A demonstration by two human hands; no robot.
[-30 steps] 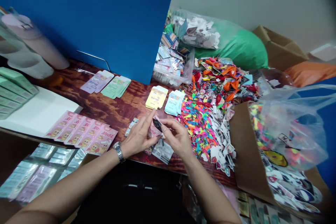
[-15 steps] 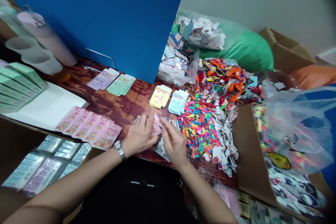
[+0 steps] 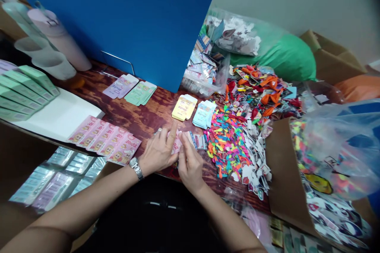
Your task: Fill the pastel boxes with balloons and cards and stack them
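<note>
You have the small pink card (image 3: pixel 177 144) standing between your two hands, just above the surface (image 3: pixel 142 122); its lower part is hidden behind your fingers. Your left hand (image 3: pixel 158 153), with a steel watch (image 3: pixel 136 168) on the wrist, sits to the card's left; its fingers (image 3: pixel 172 130) are spread, the index raised and its tip beside the card. Your right hand (image 3: pixel 190 162) sits to the card's right; its fingers (image 3: pixel 183 144) are close together, tips at the card's edge. I cannot tell whether either hand pinches the card.

Just right of the card lies a printed packet (image 3: pixel 198 141), near your right hand; to your left, a fanned row of pink packets (image 3: pixel 103 144) lies beside your left hand. Beyond your hands are a yellow stack (image 3: pixel 184 107) and a blue stack (image 3: pixel 203 114); lilac cards (image 3: pixel 120 86) and green cards (image 3: pixel 140 93) lie further left, against a blue panel (image 3: pixel 103 19).

To the right, a spread of balloons (image 3: pixel 227 144) adjoins paper cutouts (image 3: pixel 255 162); a plastic tub (image 3: pixel 204 75) stands behind them; a cardboard flap (image 3: pixel 285 178) rises at the right; foil packets (image 3: pixel 59 174) lie below the surface edge.
</note>
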